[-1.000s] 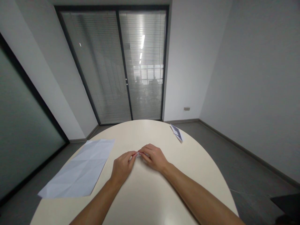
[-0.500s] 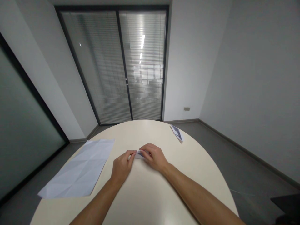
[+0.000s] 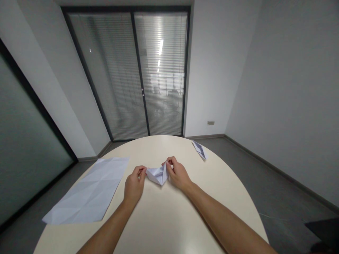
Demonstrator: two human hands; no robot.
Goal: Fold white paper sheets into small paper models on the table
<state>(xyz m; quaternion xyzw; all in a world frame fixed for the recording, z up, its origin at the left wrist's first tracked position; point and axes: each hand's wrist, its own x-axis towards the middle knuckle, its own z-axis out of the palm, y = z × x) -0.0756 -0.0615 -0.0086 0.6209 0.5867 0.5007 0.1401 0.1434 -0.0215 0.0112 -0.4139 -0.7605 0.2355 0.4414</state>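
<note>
A small folded white paper piece (image 3: 158, 175) is held up just above the round cream table (image 3: 164, 218), at its middle. My left hand (image 3: 134, 186) pinches the paper's left tip with closed fingers. My right hand (image 3: 178, 173) pinches its right upper corner, fingers closed too. The paper spreads open between both hands and shows creased flaps that come to a point at the bottom.
A large creased white sheet (image 3: 90, 192) lies flat on the table's left side, near the edge. Another small folded paper (image 3: 200, 149) rests at the far right rim. Glass doors with blinds (image 3: 137, 74) stand behind the table; grey floor surrounds it.
Both hands have lifted from the tabletop and drawn apart. The folded paper, pressed flat between them before, now hangs open between the two pinches.
</note>
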